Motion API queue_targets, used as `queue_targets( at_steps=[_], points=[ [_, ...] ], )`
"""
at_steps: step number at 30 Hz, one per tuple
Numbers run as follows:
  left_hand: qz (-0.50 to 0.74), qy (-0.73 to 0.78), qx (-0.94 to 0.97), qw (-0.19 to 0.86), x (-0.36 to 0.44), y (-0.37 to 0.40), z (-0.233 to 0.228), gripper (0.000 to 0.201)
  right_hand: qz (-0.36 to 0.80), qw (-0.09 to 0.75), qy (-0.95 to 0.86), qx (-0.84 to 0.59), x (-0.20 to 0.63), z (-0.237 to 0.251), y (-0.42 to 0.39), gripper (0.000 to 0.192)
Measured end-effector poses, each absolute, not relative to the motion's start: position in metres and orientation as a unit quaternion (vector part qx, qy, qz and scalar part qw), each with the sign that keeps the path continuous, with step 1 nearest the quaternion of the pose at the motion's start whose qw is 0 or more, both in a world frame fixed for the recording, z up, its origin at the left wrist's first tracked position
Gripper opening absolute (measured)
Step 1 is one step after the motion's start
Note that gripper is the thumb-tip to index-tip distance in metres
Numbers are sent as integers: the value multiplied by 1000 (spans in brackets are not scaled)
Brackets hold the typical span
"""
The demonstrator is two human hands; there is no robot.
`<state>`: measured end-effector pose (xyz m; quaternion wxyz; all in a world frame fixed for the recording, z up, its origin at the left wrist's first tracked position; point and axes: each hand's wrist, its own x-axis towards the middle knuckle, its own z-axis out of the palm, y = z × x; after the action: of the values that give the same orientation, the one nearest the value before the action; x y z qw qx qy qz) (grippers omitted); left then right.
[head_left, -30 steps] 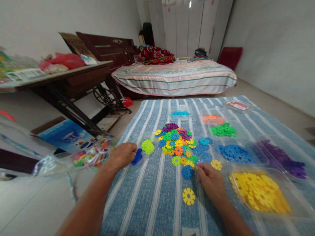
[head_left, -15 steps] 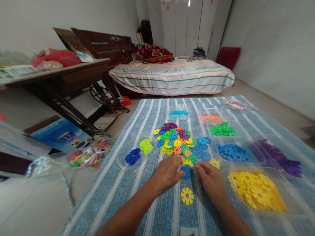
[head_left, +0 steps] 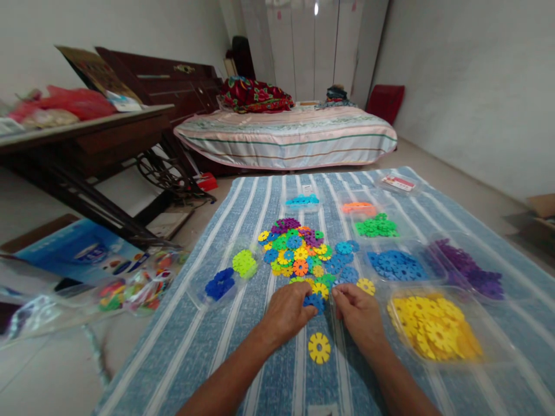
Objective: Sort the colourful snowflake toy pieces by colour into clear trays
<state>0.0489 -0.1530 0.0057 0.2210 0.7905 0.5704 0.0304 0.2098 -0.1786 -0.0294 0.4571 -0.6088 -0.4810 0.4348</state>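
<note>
A bare room with pale walls holds a bed (head_left: 286,136) under a striped cover at the far end, with white wardrobe doors (head_left: 303,49) behind it. To the left stands a dark wooden table (head_left: 82,136), its tabletop cut off by the picture's edge and piled with things too blurred to name. On the floor lies a blue striped mat (head_left: 243,346). Clear trays rest on the mat, and their rims are hard to make out: one of yellow discs (head_left: 433,329) just right of the hands, then blue (head_left: 394,264), purple (head_left: 468,271) and green (head_left: 376,226) further off. A clear bag of mixed pieces (head_left: 130,286) lies off the mat to the left. In the middle sits a heap of mixed coloured discs (head_left: 299,251). At its near edge the left hand (head_left: 288,312) and right hand (head_left: 359,315) lie close together. The left hand's fingers pinch a blue disc (head_left: 313,300), partly hidden under them. Whether the right hand grips anything I cannot tell. A lone yellow disc (head_left: 319,348) lies between the wrists.
</note>
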Motion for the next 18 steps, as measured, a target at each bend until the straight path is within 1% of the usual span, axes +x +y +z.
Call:
queue_targets(
  at_steps=[5,11,16,18],
  points=[
    [87,568,788,222,47,-151,-1,11,440,464,-482,-599,210,-31,-178,31],
    [60,570,768,288,41,-145,7,6,439,464,-478,-603,210,-30,-178,30],
    [13,567,767,301,31,-136,22,1,446,466,-470,-603,209,-30,-178,31],
    [16,567,768,297,28,-132,28,2,448,469,-466,-602,209,-30,-178,31]
  ],
)
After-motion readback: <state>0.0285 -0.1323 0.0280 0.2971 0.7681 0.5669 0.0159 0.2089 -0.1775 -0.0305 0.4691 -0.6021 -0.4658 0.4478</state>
